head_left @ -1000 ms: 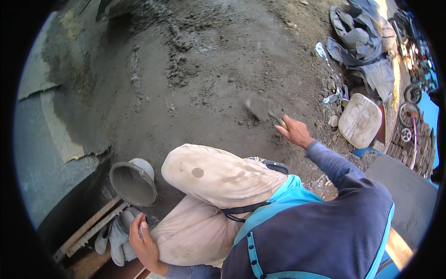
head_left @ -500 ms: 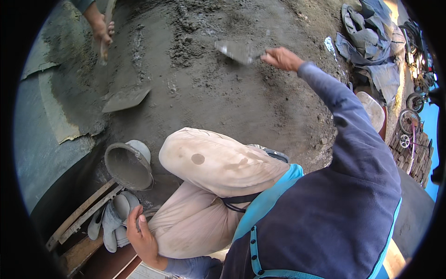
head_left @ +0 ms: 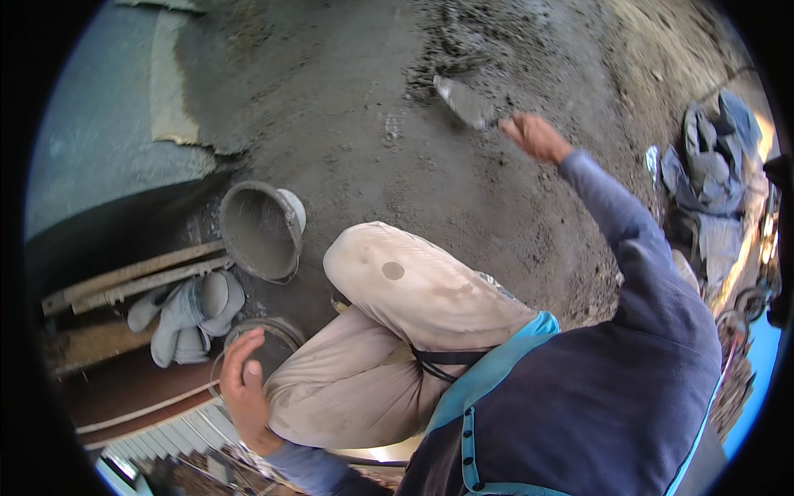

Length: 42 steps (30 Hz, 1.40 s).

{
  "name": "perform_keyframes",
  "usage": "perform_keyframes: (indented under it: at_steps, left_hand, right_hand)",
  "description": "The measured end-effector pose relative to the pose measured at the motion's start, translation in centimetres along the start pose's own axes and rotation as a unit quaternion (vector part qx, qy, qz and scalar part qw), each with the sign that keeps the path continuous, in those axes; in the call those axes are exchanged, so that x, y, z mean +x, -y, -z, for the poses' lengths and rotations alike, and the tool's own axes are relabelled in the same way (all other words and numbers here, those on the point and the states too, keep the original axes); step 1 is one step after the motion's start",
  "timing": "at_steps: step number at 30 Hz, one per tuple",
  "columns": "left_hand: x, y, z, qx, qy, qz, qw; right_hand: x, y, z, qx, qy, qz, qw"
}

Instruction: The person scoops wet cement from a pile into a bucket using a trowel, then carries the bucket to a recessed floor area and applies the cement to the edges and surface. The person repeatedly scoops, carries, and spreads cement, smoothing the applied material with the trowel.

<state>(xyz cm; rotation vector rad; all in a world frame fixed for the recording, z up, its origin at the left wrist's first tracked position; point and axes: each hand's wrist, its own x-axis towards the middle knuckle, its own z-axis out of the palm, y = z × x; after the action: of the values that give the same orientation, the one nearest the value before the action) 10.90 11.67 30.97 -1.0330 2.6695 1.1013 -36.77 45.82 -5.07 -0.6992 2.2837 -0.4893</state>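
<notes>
My right hand is closed round the handle of a trowel. The handle is mostly hidden in the fist. The blade lies over wet grey mortar, beside a rough, lumpy patch of it. My left hand hangs beside my bent knee with its fingers stretched out and nothing in them. Just past those fingers stands a dark bucket, partly covered by my leg. Farther off, a mortar-coated bucket tilts with its mouth toward me.
Grey rubber boots sit by wooden boards on the left. A pale sheet with a torn edge borders the mortar at the far left. Crumpled clothes lie along the right side.
The view has swung, shifting the scene rightward and bringing the dark bucket out. Another person's hand and a flat-bladed tool have left view. My trowel has come over to the lumpy patch.
</notes>
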Motion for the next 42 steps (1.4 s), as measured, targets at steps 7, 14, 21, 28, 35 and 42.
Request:
perform_keyframes:
  at_steps: [7,14,21,28,35,42]
  left_hand:
    - [5.8,16.3,-2.3,-0.159,0.035,0.314,0.935]
    - [12.4,28.4,-12.4,-0.435,-0.186,0.445,0.761]
    - [13.5,31.3,-14.2,-0.554,-0.318,0.338,0.692]
    - [7.5,25.6,-4.9,-0.492,-0.296,0.258,0.777]
    - [-3.1,18.6,1.9,-0.487,-0.338,0.208,0.778]
    - [-9.7,14.2,2.6,-0.523,-0.395,0.127,0.745]
  right_hand:
    - [-10.6,11.0,-19.7,-0.099,0.185,0.234,0.949]
    - [-2.6,8.4,-12.9,-0.051,0.006,0.156,0.987]
    - [-12.6,9.0,-13.9,-0.057,0.027,0.054,0.997]
    - [-4.9,18.9,-24.2,-0.094,0.08,0.241,0.963]
    - [-0.1,17.3,-11.3,0.186,-0.023,-0.096,0.978]
    - [-3.5,25.1,-24.0,-0.041,0.017,0.251,0.967]
